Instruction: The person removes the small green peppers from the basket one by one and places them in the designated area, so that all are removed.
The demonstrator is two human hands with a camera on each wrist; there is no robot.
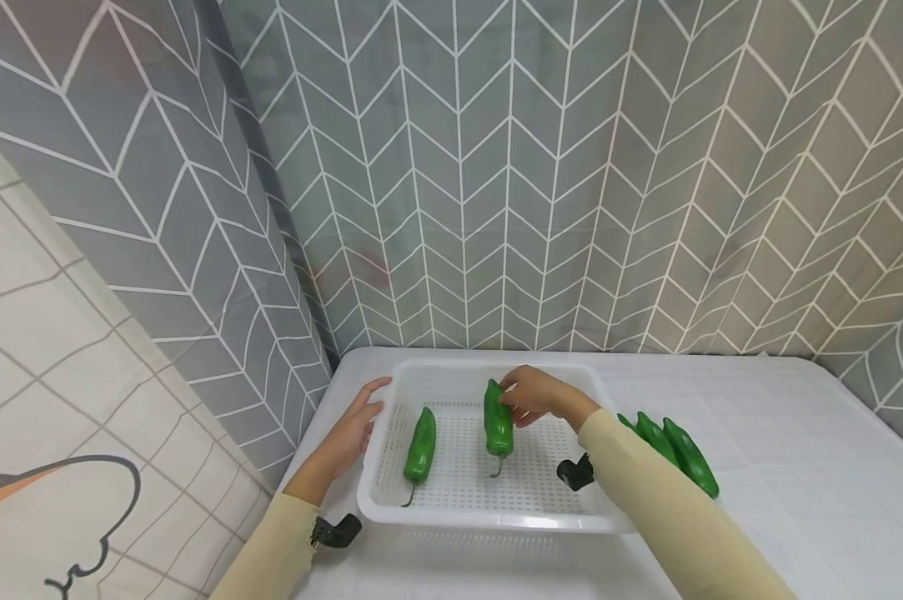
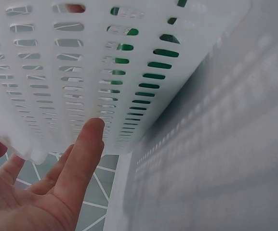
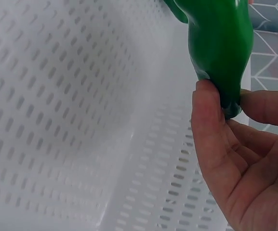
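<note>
Green pepper (image 1: 499, 429): over the floor of the white basket (image 1: 459, 520), tip away from me, stem toward me; whether it rests there I cannot tell.
Right hand (image 1: 534, 394): I pinch the pepper near its narrow tip, thumb on one side, fingers on the other.
Left hand (image 1: 346, 440): my fingers spread just outside the basket's slotted left wall; whether the fingertips touch it, I cannot tell.
Second pepper (image 1: 421, 448): inside the basket, left of the first and apart from it, stem also toward me. The slotted wall stands between it and my left hand.
Three peppers (image 1: 657, 439): side by side on the white tablecloth (image 1: 796, 442), right of the basket, partly covered by my right sleeve (image 1: 669, 508).
Black device (image 1: 575, 474): at my right wrist, above the basket's right side, blocking some slots.
Grey curtain (image 1: 459, 208): white chevrons, hanging behind the table.
</note>
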